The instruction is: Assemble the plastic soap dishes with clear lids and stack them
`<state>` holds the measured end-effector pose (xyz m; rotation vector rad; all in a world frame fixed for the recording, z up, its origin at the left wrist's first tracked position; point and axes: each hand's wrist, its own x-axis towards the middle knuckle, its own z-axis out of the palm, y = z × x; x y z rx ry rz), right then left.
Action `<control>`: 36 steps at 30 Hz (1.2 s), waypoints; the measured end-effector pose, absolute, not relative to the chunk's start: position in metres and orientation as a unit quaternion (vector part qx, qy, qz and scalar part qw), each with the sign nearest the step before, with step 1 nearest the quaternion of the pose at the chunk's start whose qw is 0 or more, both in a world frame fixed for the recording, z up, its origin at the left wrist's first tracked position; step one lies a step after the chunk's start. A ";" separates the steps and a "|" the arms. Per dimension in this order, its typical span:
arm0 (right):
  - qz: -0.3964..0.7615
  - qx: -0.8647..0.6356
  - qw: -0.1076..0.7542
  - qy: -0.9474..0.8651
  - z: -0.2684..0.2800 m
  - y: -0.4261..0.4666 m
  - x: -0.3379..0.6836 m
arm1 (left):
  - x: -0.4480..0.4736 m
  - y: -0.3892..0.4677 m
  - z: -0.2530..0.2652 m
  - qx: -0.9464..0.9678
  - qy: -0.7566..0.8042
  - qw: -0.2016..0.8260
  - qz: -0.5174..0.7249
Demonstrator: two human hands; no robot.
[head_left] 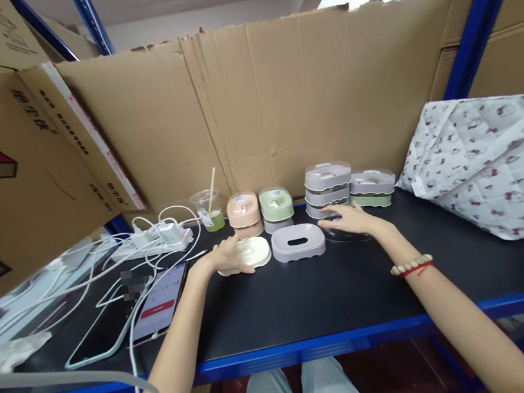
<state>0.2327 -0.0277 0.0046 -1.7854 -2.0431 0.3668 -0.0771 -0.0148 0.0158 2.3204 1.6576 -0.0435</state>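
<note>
My left hand grips the left end of a cream oval tray, thumb at the front edge. Right of that tray, a grey oval piece with a slot stands on the table, touched by neither hand. My right hand has its fingers stretched out over a clear plastic lid, partly hiding it; whether it touches the lid, I cannot tell. Behind my right hand are stacked grey lidded boxes and a grey-and-green stack. A peach stack and a green-topped stack stand behind the cream tray.
A cup with a straw stands at the back. On the left lie a power strip, tangled white cables, a lit phone and a dark phone. A quilted patterned bag sits right. Cardboard walls the back.
</note>
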 end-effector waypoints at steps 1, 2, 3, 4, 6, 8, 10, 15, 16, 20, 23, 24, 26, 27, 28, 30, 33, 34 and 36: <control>0.131 -0.658 0.198 -0.714 0.003 -0.025 0.239 | -0.078 -0.014 0.015 0.807 0.570 0.154 -0.006; 0.130 -0.667 0.195 -0.707 0.000 -0.022 0.244 | -0.078 -0.013 0.013 0.811 0.560 0.166 0.005; 0.129 -0.664 0.193 -0.710 -0.003 -0.019 0.249 | -0.080 -0.011 0.012 0.817 0.548 0.178 0.018; 0.125 -0.652 0.191 -0.723 -0.005 -0.017 0.253 | -0.081 -0.010 0.011 0.823 0.536 0.187 0.031; 0.118 -0.613 0.185 -0.759 -0.009 -0.013 0.259 | -0.082 -0.009 0.010 0.833 0.515 0.195 0.054; 0.119 -0.587 0.182 -0.780 -0.009 -0.013 0.262 | -0.083 -0.008 0.009 0.833 0.515 0.192 0.061; 0.127 -0.578 0.183 -0.785 -0.007 -0.015 0.264 | -0.083 -0.007 0.008 0.828 0.521 0.196 0.066; 0.191 -0.547 0.173 -0.796 0.003 -0.024 0.262 | -0.083 -0.005 0.005 0.825 0.507 0.232 0.090; 0.201 -0.540 0.176 -0.798 0.005 -0.025 0.261 | -0.082 -0.005 0.004 0.825 0.507 0.231 0.091; 0.174 -0.550 0.292 -0.763 0.009 -0.025 0.257 | -0.080 -0.007 0.006 0.828 0.505 0.212 0.116; 0.136 -0.584 0.457 -0.657 0.009 -0.020 0.256 | -0.076 -0.009 0.010 0.834 0.502 0.176 0.145; 0.151 -0.592 0.500 -0.614 0.008 -0.018 0.256 | -0.075 -0.010 0.011 0.837 0.500 0.162 0.151; 0.232 -0.600 0.548 -0.535 0.004 -0.013 0.255 | -0.074 -0.011 0.012 0.846 0.491 0.137 0.157; 0.285 -0.598 0.556 -0.502 0.001 -0.010 0.254 | -0.074 -0.011 0.013 0.849 0.487 0.125 0.159; 0.334 -0.592 0.559 -0.475 -0.002 -0.008 0.252 | -0.074 -0.011 0.013 0.851 0.486 0.115 0.162; 0.402 -0.567 0.561 -0.450 -0.008 -0.003 0.249 | -0.074 -0.011 0.013 0.853 0.485 0.101 0.165; 0.434 -0.523 0.565 -0.467 -0.012 0.002 0.245 | -0.074 -0.011 0.013 0.853 0.489 0.090 0.162; 0.437 -0.511 0.567 -0.476 -0.012 0.003 0.244 | -0.074 -0.012 0.013 0.853 0.489 0.089 0.161; 0.451 -0.489 0.575 -0.476 -0.009 0.003 0.243 | -0.074 -0.012 0.014 0.854 0.489 0.087 0.159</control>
